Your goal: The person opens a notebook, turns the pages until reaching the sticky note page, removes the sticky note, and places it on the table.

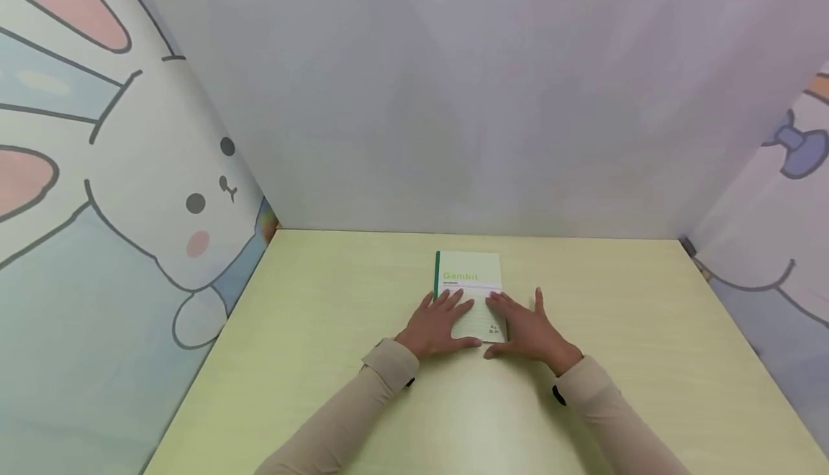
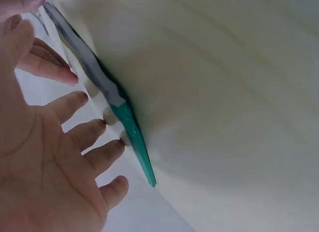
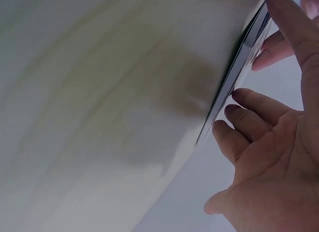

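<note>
A closed notebook with a pale cover, green spine and the word "Gambit" lies flat on the table. My left hand rests on its lower left part, fingers spread across the cover and thumb near the bottom edge. From the right, my right hand reaches over the right edge, fingertips on the cover and thumb by the lower corner. In the left wrist view the green spine runs beside the fingertips. The right wrist view shows the notebook's thin page edge next to the fingers.
The pale yellow wooden table ends at a plain light curtain behind. A rabbit-printed curtain hangs along the left side, and another printed curtain along the right.
</note>
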A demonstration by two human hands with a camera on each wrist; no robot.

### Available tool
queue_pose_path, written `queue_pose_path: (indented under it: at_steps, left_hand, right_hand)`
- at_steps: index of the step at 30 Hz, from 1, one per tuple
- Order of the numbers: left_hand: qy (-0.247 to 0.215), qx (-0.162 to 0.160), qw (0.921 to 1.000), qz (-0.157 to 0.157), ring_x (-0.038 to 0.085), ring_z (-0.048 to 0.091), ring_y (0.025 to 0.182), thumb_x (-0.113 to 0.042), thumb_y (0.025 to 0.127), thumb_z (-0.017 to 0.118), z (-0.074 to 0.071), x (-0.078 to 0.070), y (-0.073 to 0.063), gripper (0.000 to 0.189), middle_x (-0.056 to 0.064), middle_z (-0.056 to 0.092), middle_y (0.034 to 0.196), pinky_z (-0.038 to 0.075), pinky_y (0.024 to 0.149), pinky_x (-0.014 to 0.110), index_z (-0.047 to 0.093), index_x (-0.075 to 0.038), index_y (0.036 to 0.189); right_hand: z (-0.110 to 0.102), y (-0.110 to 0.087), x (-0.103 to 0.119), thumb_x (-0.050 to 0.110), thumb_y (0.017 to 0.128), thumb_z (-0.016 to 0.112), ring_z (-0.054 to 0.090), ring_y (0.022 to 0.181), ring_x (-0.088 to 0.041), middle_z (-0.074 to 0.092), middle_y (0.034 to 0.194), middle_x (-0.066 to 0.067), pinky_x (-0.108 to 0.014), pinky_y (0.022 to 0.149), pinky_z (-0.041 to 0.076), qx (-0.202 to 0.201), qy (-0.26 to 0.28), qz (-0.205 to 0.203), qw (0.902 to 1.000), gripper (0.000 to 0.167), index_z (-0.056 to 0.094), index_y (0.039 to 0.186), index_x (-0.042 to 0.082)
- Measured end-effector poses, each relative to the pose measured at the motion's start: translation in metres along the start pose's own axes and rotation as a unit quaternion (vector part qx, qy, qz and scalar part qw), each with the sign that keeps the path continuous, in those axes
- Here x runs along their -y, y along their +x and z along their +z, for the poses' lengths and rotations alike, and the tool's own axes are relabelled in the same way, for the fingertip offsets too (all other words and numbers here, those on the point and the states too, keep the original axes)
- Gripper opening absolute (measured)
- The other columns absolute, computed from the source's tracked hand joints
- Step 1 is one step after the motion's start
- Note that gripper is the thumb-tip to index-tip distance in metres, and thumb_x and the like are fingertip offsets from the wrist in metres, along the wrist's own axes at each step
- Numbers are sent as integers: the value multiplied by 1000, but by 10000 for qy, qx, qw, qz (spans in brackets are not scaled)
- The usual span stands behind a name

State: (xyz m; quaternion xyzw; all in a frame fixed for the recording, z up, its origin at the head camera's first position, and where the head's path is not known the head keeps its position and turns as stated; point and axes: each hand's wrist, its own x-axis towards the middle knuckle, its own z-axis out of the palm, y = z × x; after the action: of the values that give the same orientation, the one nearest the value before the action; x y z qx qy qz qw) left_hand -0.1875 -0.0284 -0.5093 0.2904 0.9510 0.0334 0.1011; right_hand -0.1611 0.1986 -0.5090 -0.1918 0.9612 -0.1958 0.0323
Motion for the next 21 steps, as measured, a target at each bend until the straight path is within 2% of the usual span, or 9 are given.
queue_pose_path:
  at_steps: [3, 7, 11, 17, 21]
  left_hand:
    - [47, 121, 9999, -11, 24, 28, 156, -75, 91, 49, -2, -2, 0, 81, -3, 28, 168, 25, 125, 47, 34, -31, 157]
    - [-259, 321, 9991, -44, 26, 29, 156, -69, 90, 58, -3, -8, 0, 82, -1, 31, 167, 31, 123, 46, 38, -24, 156]
    - [-504, 396, 9979, -112, 33, 30, 154, -65, 88, 64, -5, -16, 2, 84, 4, 33, 166, 36, 119, 51, 40, -18, 154]
    - [-736, 477, 9960, -198, 43, 29, 153, -62, 87, 68, -11, -24, 6, 79, 8, 33, 165, 36, 116, 61, 43, -27, 152]
    - [-859, 506, 9948, -201, 44, 28, 153, -63, 86, 68, -15, -24, 9, 78, 9, 33, 165, 35, 116, 61, 43, -30, 152]
  right_hand:
    - [3, 0, -1, 49, 70, 87, 49, 142, -35, 54, 150, -16, -78, 113, -1, 31, -58, -69, 10000, 91, 54, 144, 8]
    - [7, 0, -2, 44, 73, 86, 54, 137, -34, 62, 142, -13, -77, 114, 3, 48, -85, -112, 9999, 80, 59, 138, 7]
    - [8, 1, -1, 40, 75, 85, 57, 134, -36, 65, 138, -14, -74, 116, 8, 21, -65, -239, 9997, 75, 61, 136, 3]
    - [2, 1, -1, 39, 78, 82, 57, 133, -39, 63, 139, -18, -71, 118, 12, 81, 16, -382, 9992, 73, 60, 136, 0]
    - [-6, 2, -3, 45, 83, 77, 56, 134, -39, 60, 142, -19, -72, 118, 12, 286, 90, -461, 9985, 72, 60, 137, 1]
